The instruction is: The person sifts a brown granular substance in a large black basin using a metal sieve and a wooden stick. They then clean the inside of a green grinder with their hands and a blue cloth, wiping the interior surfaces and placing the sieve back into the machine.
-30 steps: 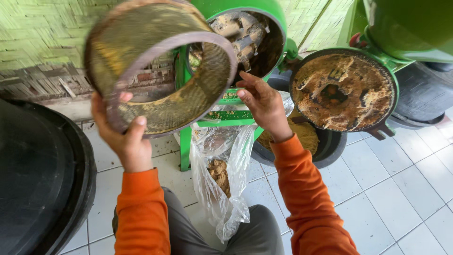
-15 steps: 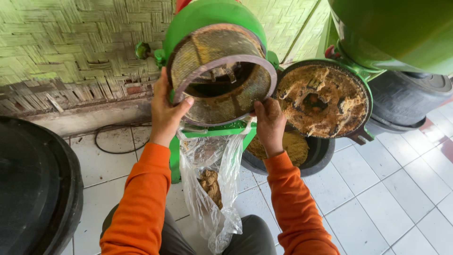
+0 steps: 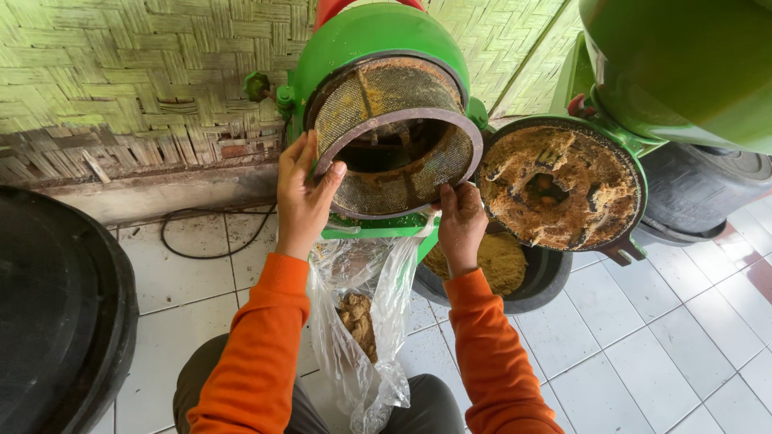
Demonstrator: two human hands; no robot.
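A round metal mesh sieve ring (image 3: 384, 104), crusted with brown residue, sits partly inside the open mouth of a green grinding machine (image 3: 366, 36). My left hand (image 3: 304, 197) grips the ring's left rim. My right hand (image 3: 460, 225) holds its lower right rim. Below the machine's outlet hangs a clear plastic bag (image 3: 362, 321) with some brown ground meal in it, between my orange sleeves.
The machine's round green door (image 3: 559, 185) hangs open to the right, caked with brown paste. Under it a black tub (image 3: 547, 281) holds yellowish meal. A large black bin (image 3: 56, 321) stands at the left. A black cable (image 3: 193, 241) lies on the white tiles by the woven bamboo wall (image 3: 121, 80).
The sieve ring was held up away from the machine in my left hand. Both hands have since brought it to the machine's mouth and pushed it partly in.
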